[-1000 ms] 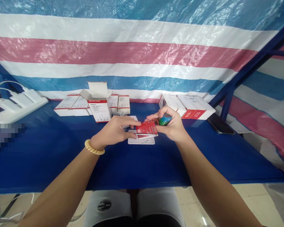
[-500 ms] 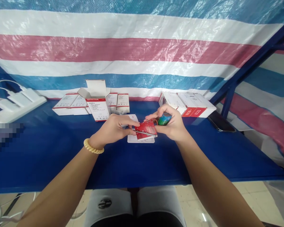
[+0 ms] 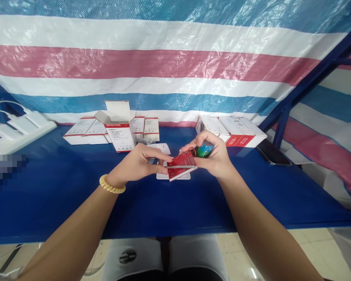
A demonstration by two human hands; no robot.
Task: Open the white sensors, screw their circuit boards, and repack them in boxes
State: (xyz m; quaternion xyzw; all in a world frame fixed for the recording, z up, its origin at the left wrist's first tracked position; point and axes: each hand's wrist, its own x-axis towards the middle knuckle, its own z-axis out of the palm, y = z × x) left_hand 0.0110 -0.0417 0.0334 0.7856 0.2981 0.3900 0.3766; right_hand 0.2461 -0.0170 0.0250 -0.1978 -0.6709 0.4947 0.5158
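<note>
Left hand (image 3: 139,163) and right hand (image 3: 213,155) pinch the red circuit board (image 3: 181,160) between their fingers; best steadied by its edges, the green battery (image 3: 204,151) beside it unstrained.

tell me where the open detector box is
In the head view, the open DETECTOR box stands on the blue table left of centre, just beyond the left hand.

Blue tbl (image 3: 175,210) w/ boxes (image 3: 121,137), phone (image 3: 274,153), pwr strip (image 3: 23,138)
</note>
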